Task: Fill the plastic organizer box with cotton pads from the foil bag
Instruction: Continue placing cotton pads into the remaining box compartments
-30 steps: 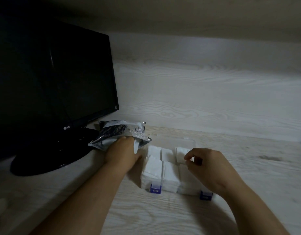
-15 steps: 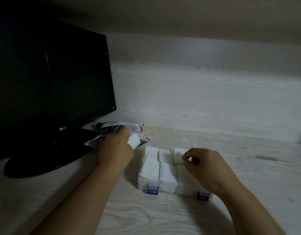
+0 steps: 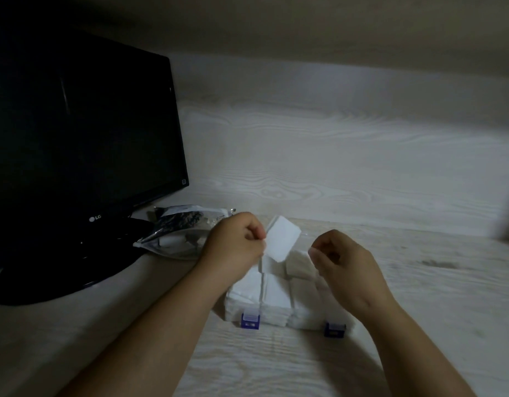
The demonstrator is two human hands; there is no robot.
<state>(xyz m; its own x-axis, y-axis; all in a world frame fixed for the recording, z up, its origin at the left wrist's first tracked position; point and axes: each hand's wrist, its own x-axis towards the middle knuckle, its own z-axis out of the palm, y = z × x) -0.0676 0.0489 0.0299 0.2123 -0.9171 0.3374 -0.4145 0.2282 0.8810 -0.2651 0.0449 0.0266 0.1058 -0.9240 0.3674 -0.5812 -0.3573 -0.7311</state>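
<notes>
**Item:** 1 cotton pad (image 3: 282,241), white, rectangular, centre of frame, raised above the organizer box (image 3: 276,313).
**Held by:** left hand (image 3: 234,247), thumb and fingers pinching the pad's left edge.
**Right hand** (image 3: 343,263): fingers curled, just right of the pad; cannot tell whether they hold anything.
**Handling:** likely very light, soft and floppy; best pinched gently at 1 edge and laid flat.
**Box:** lower centre, packed with white pads, 2 blue latches (image 3: 250,320) in front.
**Foil bag** (image 3: 176,233): left of centre, lying by the monitor (image 3: 75,133).
</notes>
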